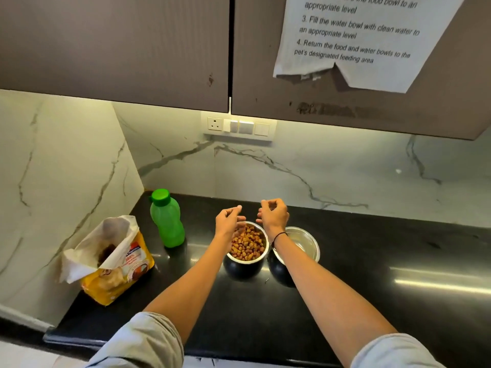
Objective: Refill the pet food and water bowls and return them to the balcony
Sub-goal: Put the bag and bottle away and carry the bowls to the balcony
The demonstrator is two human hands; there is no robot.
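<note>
- Two bare forearms with pale rolled sleeves [138, 341] reach out from the near edge of the black counter [372, 301] toward its middle.
- A yellow pet food bag [117, 264] lies near the counter's left edge, its torn top open and brown kibble showing inside.
- The food bowl [245, 257], black outside and steel inside, stands mid-counter and is filled with brown and orange kibble.
- The water bowl [303, 243] stands just beside it on the right, partly hidden by the right forearm; its steel inside is shiny, and whether it holds water cannot be told.
- The left hand [227, 220] hovers over the far left rim of the food bowl, fingers [239, 207] loosely curled with thumb and forefinger tips close together; whether they pinch anything cannot be told.
- The right hand [273, 215] hovers over the far right rim of the same bowl, a dark band on the wrist, fingers curled in; a small dark bit shows among them, but what it is cannot be told.
- A green water bottle [166, 220], capped, stands upright toward the far left corner of the counter.
- Behind, a marble backsplash carries a socket panel [239, 127]; a printed instruction sheet [364, 38] hangs on the cabinet door above.
</note>
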